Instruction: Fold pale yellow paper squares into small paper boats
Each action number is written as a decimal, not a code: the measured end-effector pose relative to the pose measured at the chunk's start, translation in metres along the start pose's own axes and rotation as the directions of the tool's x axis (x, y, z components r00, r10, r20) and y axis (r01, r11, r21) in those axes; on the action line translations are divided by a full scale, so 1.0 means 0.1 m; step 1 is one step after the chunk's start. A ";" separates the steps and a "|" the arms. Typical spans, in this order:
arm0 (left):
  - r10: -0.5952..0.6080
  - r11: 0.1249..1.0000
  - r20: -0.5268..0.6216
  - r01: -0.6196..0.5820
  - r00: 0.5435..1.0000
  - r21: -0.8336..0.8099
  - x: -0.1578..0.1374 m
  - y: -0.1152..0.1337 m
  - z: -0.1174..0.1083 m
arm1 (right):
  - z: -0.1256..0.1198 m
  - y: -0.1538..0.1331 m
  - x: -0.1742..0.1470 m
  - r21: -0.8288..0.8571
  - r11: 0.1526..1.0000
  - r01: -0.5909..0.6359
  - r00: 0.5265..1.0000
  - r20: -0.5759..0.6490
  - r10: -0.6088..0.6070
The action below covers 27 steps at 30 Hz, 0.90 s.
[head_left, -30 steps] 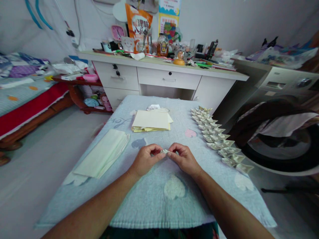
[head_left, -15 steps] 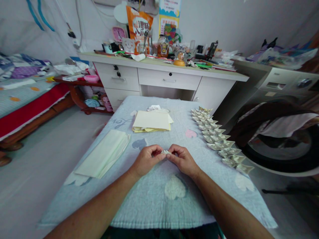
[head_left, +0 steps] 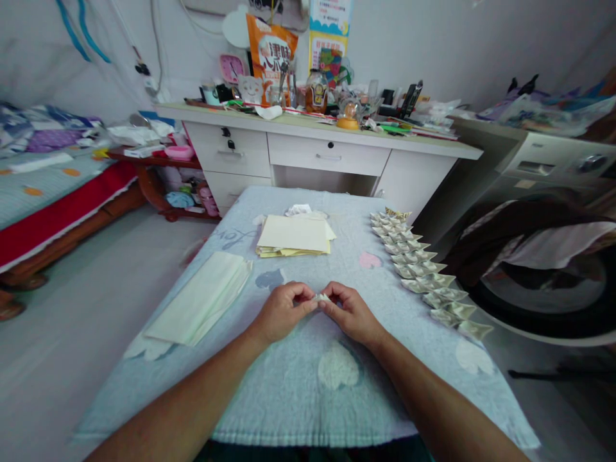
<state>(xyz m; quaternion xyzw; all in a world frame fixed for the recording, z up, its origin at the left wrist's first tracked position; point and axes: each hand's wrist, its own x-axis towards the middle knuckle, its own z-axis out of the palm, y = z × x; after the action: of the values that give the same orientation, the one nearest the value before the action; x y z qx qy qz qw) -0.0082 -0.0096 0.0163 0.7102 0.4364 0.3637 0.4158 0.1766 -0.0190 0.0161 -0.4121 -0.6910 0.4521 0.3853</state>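
Note:
A small piece of folded paper (head_left: 321, 297) is pinched between my two hands, above the middle of the cloth-covered table (head_left: 308, 398). My left hand (head_left: 285, 309) grips its left end with thumb and fingers. On the other end, my right hand (head_left: 352, 310) closes in the same way, and the fingers hide most of the paper. Folded paper boats (head_left: 426, 282) stand in a long row along the table's right side. To the left lies a stack of pale green paper sheets (head_left: 202, 298). Beyond my hands sits a pile of cream and yellow sheets (head_left: 293, 232).
A white desk (head_left: 327, 153) loaded with jars, a snack bag (head_left: 270, 54) and clutter stands behind the table. On the right is a washing machine (head_left: 543, 160) with dark clothes hanging from its opening. A bed (head_left: 58, 186) lies to the left.
My hands stay in nearly the same place, with slight finger movement on the folded paper. The whole view has shifted very slightly.

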 end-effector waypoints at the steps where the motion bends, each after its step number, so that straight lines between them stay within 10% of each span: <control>1: 0.007 1.000 0.000 -0.007 1.000 0.010 0.00 0.00 0.00 | 0.00 0.00 0.00 -0.012 1.000 0.007 1.000 -0.004 -0.007; 27: 0.001 0.999 0.037 -0.002 0.999 0.043 0.00 0.05 -0.02 | -0.02 -0.02 0.01 0.014 1.000 0.008 1.000 -0.023 -0.008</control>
<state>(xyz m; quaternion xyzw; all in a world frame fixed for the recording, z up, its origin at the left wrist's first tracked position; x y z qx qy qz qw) -0.0080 -0.0103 0.0219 0.7259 0.4358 0.3414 0.4081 0.1775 -0.0180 0.0188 -0.4118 -0.6849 0.4506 0.3978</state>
